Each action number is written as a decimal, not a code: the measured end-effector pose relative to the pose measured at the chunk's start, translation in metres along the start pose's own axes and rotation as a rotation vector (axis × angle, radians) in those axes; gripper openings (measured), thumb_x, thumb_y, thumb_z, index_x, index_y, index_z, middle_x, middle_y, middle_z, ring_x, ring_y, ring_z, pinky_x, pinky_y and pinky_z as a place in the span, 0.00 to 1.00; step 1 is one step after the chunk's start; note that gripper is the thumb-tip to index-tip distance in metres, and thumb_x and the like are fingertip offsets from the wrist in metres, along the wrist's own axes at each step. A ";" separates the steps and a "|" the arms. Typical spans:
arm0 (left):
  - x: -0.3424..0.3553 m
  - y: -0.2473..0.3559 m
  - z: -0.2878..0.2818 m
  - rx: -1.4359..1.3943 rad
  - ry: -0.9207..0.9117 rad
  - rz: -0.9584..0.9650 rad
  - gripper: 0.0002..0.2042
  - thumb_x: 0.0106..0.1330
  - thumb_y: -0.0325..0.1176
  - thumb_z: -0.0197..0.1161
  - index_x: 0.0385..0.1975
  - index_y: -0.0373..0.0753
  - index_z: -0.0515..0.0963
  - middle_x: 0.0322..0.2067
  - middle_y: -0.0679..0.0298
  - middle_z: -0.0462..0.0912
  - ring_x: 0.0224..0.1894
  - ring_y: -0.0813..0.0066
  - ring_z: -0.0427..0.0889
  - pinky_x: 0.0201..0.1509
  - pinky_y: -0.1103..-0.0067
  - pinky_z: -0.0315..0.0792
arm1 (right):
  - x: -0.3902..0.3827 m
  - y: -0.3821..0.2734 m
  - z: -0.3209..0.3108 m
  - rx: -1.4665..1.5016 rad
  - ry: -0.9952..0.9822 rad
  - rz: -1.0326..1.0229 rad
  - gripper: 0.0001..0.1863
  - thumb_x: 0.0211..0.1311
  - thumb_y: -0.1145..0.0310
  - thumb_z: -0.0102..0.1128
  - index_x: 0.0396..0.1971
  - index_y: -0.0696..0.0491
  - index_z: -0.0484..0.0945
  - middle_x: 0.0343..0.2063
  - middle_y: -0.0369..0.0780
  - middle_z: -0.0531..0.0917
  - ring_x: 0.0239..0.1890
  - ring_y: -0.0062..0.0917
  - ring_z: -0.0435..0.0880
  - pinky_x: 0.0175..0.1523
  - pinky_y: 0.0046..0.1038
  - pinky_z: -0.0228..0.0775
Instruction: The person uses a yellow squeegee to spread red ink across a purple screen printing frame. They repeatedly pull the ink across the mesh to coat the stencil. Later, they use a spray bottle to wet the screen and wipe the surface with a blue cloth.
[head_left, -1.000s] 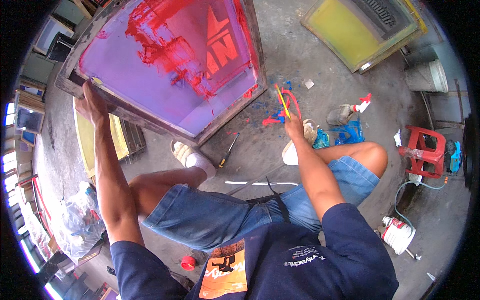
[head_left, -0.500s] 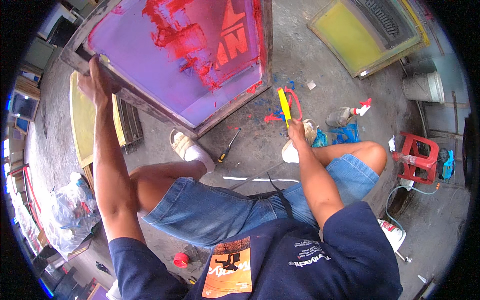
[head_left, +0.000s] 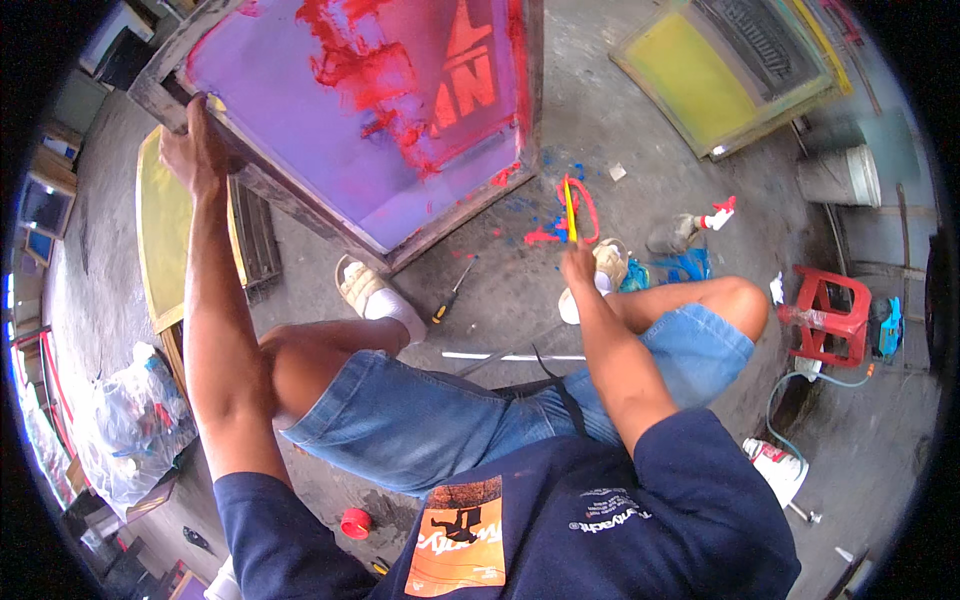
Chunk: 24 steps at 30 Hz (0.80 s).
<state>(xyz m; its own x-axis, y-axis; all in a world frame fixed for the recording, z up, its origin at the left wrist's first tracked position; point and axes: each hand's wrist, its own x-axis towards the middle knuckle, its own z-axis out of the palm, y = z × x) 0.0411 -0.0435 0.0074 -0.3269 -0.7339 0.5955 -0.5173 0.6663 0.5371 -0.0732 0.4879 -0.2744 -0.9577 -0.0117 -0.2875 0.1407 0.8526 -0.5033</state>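
Note:
A large framed printing screen (head_left: 290,130) stands tilted before me, its purple mesh smeared with thick red ink around stencilled letters. My left hand (head_left: 195,150) is closed around the dark frame at its left side. In my right hand (head_left: 578,265) I hold a flat yellow scraper (head_left: 571,212) by its lower end. It points away from me, turned nearly edge-on, apart from the screen. Behind it on the floor lies a red ink-covered loop (head_left: 590,205) beside blue stains.
A screwdriver (head_left: 455,292) and a white strip (head_left: 510,356) lie on the concrete between my feet. Yellow screens stand at the left (head_left: 165,230) and far right (head_left: 690,85). On the right are a red stool (head_left: 832,315) and a spray bottle (head_left: 680,232). A plastic bag (head_left: 135,425) sits left.
The yellow scraper has turned from showing its broad face to nearly edge-on, and my right hand has shifted slightly left. My left hand keeps its hold on the frame.

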 end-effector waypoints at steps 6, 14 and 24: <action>0.000 0.012 -0.002 -0.049 -0.003 -0.001 0.25 0.54 0.50 0.58 0.32 0.27 0.78 0.29 0.44 0.80 0.34 0.51 0.80 0.42 0.67 0.71 | 0.036 -0.040 0.049 0.148 0.003 -0.052 0.18 0.61 0.63 0.43 0.44 0.59 0.73 0.41 0.57 0.77 0.47 0.51 0.74 0.51 0.43 0.65; -0.007 0.014 -0.005 -0.211 0.049 -0.206 0.23 0.53 0.47 0.59 0.33 0.27 0.78 0.28 0.47 0.81 0.32 0.54 0.80 0.40 0.67 0.71 | -0.035 -0.069 0.038 0.297 -0.049 0.057 0.16 0.62 0.64 0.44 0.42 0.59 0.74 0.38 0.54 0.79 0.41 0.51 0.76 0.45 0.44 0.67; -0.003 0.013 0.002 -0.272 0.034 -0.143 0.23 0.55 0.47 0.58 0.32 0.27 0.78 0.28 0.49 0.81 0.33 0.58 0.80 0.40 0.68 0.70 | -0.033 -0.013 0.027 0.903 0.009 0.480 0.14 0.65 0.62 0.46 0.33 0.57 0.75 0.17 0.34 0.68 0.13 0.20 0.66 0.16 0.26 0.58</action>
<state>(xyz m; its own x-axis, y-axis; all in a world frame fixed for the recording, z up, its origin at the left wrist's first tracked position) 0.0341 -0.0335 0.0116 -0.2367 -0.8210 0.5196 -0.3243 0.5709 0.7543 -0.0370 0.4634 -0.2804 -0.7520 0.2344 -0.6160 0.6428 0.0539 -0.7642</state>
